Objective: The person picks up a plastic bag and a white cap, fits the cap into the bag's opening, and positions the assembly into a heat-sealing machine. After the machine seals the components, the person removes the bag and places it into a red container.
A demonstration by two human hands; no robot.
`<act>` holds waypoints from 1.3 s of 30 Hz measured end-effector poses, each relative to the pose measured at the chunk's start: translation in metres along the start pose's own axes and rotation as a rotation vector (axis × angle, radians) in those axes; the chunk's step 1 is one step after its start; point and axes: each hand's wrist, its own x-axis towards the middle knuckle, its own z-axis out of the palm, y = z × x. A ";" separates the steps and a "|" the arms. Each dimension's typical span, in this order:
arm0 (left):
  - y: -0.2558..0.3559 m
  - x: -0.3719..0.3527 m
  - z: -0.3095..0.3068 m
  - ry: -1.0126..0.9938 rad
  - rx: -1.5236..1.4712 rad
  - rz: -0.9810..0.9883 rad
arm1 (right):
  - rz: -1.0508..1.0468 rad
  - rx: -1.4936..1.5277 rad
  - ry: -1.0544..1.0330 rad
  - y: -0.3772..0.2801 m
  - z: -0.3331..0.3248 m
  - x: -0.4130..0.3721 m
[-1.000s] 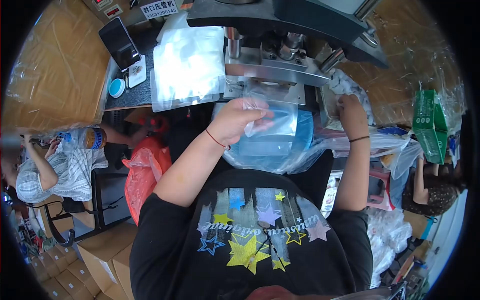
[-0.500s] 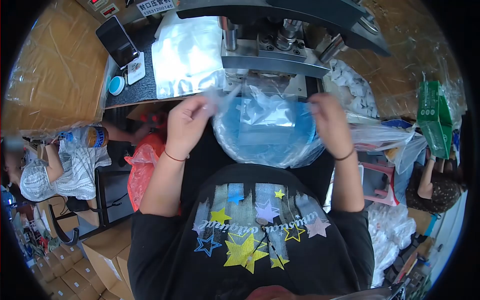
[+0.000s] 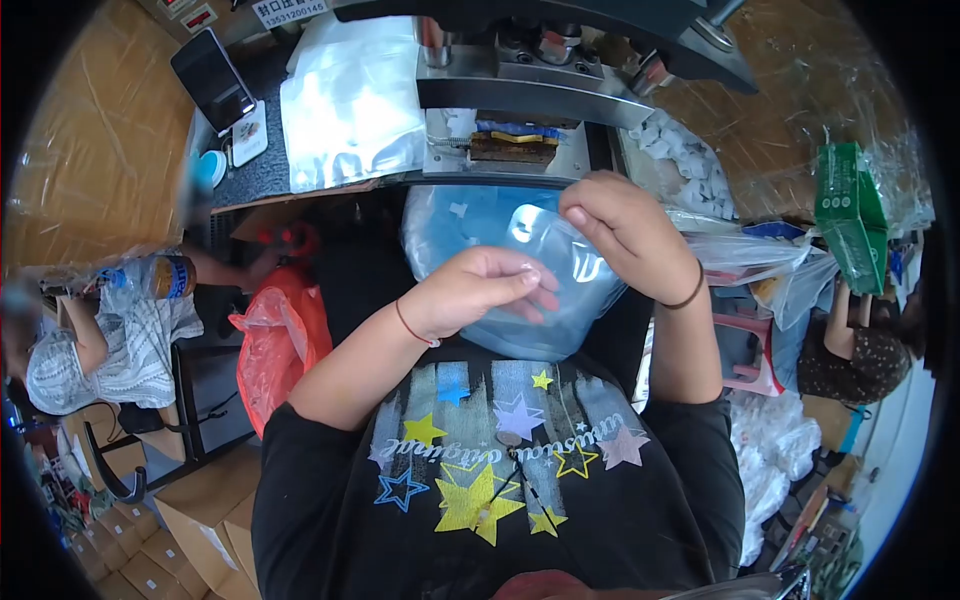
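My right hand (image 3: 628, 235) is closed, its thumb and fingers pinching the upper edge of a clear plastic bag (image 3: 555, 235) just in front of the press. Beside the bag's lower left, my left hand (image 3: 485, 290) reaches in with its fingers stretched out and slightly blurred; whether they touch the film is hard to make out. Below both hands is a round blue container (image 3: 455, 215) lined with clear plastic, resting at my lap. The metal press (image 3: 530, 100) stands beyond, with a brown block (image 3: 512, 147) on its base.
A stack of clear bags (image 3: 350, 120) lies left of the press, near a propped phone (image 3: 213, 80). White plastic pieces (image 3: 680, 160) are heaped at right. A red bag (image 3: 283, 335) hangs at left. Other people sit at both sides; a green box (image 3: 850, 215) is at far right.
The clear bag that lay before the press is now at my right hand, over the container. Both hands moved inward, the left lower and rightward. The view shifted slightly.
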 end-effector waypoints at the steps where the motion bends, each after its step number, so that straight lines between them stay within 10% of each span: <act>1: 0.001 0.001 0.007 0.005 -0.047 -0.038 | -0.020 0.050 0.018 0.001 0.002 -0.004; 6: -0.010 0.012 -0.005 0.072 -0.147 -0.059 | 0.287 -0.532 0.377 0.072 -0.011 -0.022; 17: 0.004 0.050 -0.075 0.197 -0.221 0.125 | 0.393 -0.692 0.177 0.178 0.005 -0.061; 20: 0.019 0.030 -0.074 0.807 0.412 0.535 | 0.368 -0.540 0.277 0.171 0.004 -0.066; 22: 0.054 -0.011 -0.075 1.432 1.589 0.724 | 0.490 -0.449 0.301 0.161 -0.001 -0.067; 24: 0.026 -0.022 -0.112 1.115 1.888 0.291 | 0.462 -0.454 0.398 0.146 -0.006 -0.069; 26: 0.006 -0.030 -0.126 1.041 2.023 0.454 | 0.423 -0.459 0.551 0.144 -0.003 -0.062; 29: 0.040 -0.048 -0.108 0.931 1.651 0.348 | 0.462 -0.311 0.725 0.113 0.018 -0.057; 36: 0.041 -0.047 -0.081 0.826 0.763 0.490 | -0.073 -0.032 0.267 0.017 0.042 -0.013; 39: 0.048 -0.047 -0.062 1.010 0.998 0.574 | 0.051 0.256 0.444 0.005 0.026 -0.009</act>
